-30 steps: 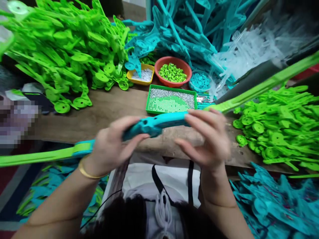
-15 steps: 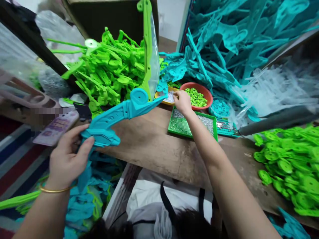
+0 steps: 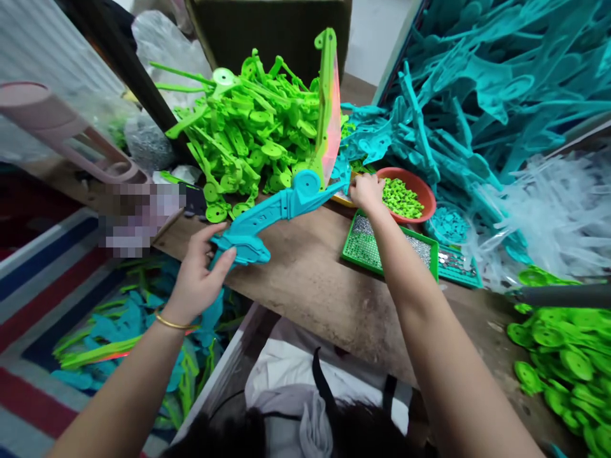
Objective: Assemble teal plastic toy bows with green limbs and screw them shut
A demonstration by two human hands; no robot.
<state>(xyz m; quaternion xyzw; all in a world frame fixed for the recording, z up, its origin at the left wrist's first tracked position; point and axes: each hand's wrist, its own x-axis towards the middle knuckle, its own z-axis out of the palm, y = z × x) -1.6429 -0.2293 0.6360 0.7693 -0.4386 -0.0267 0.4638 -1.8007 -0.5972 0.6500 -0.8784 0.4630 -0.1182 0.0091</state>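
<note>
My left hand (image 3: 203,280) is closed around the handle of a blue-and-green plastic toy (image 3: 262,219), tilted over the table. A green arm with a clear, pinkish blade-like strip stands up from its blue body. My right hand (image 3: 366,191) has its fingers bent down together at a yellow bowl (image 3: 344,200), beside the toy's far tip. The fingertips and most of the bowl are hidden, so what they pinch does not show. Right of this hand a red bowl (image 3: 432,203) holds small green pieces.
A green tray (image 3: 353,251) of small metal parts lies under my right forearm. Green parts (image 3: 258,127) are heaped behind, blue parts (image 3: 477,83) back right, clear strips (image 3: 554,222) at right, green discs (image 3: 568,356) front right. A striped bag (image 3: 52,318) of parts stands left.
The view has shifted, so the toy and both hands sit further right in the picture. My left hand still holds the toy, and my right hand remains at the yellow bowl.
</note>
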